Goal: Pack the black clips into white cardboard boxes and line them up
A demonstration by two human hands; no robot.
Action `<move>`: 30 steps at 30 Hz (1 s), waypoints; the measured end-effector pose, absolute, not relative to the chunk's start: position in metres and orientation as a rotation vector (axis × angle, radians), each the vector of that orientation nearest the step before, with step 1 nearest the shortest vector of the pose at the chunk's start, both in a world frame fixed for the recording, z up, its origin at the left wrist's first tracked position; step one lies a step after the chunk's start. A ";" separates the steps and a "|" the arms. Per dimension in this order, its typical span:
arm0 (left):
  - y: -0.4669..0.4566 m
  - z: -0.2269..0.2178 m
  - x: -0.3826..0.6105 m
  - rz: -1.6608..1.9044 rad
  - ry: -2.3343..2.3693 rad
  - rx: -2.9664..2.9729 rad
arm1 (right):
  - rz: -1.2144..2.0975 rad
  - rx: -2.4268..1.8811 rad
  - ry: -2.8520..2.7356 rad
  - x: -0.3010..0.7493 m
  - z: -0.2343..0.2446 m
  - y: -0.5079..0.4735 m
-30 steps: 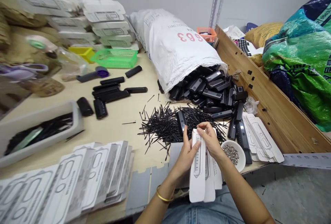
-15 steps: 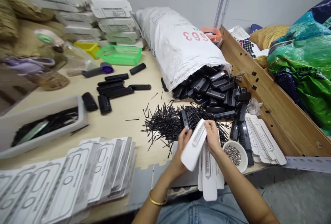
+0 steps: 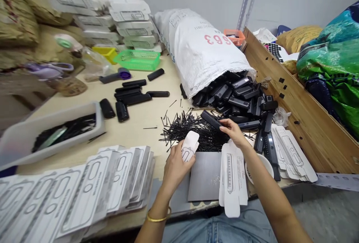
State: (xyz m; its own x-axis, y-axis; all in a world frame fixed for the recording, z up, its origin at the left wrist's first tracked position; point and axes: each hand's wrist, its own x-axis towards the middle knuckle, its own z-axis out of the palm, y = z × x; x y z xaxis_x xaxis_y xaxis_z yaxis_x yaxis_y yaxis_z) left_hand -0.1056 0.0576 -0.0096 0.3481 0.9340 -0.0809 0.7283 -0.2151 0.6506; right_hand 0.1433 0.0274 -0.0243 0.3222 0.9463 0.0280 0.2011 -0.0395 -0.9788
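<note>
My left hand [image 3: 177,164] is wrapped round a small white printed box [image 3: 192,140], whose open top flap points away from me. In my right hand [image 3: 234,132], thumb and fingers pinch the near end of a black oblong plastic case [image 3: 210,119]. This case is tilted above a heap of thin black sticks [image 3: 193,128]. Below my right hand lie flat white printed cartons [image 3: 231,183], beside a grey metal plate [image 3: 204,177]. A white bowl [image 3: 265,162] is partly hidden by my right forearm.
A white sack [image 3: 202,48] spills black cases [image 3: 238,97] at the back. White boxes [image 3: 92,187] stand in rows at the left, near a translucent tray [image 3: 99,117] of black pieces. A wooden board [image 3: 303,119] borders the right side; more flat cartons [image 3: 291,153] lie beside it.
The white carton has gone from between both hands into my left hand, opened into a box shape. My right hand has moved off it and now holds the black case.
</note>
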 end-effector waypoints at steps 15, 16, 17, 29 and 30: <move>0.049 0.013 -0.089 0.364 1.109 2.121 | 0.742 -1.267 -1.895 0.113 0.034 0.019; 0.048 0.014 -0.088 0.392 1.116 2.078 | 0.764 -1.385 -1.815 0.111 0.025 0.023; 0.047 0.014 -0.087 0.428 1.147 2.040 | 0.692 -1.608 -1.683 0.111 0.016 0.027; 0.042 0.009 -0.064 0.666 1.178 2.114 | 0.537 -1.745 -1.120 0.136 -0.006 0.016; 0.041 0.008 -0.060 0.668 1.166 2.130 | 0.606 -1.566 -0.970 0.134 0.003 0.011</move>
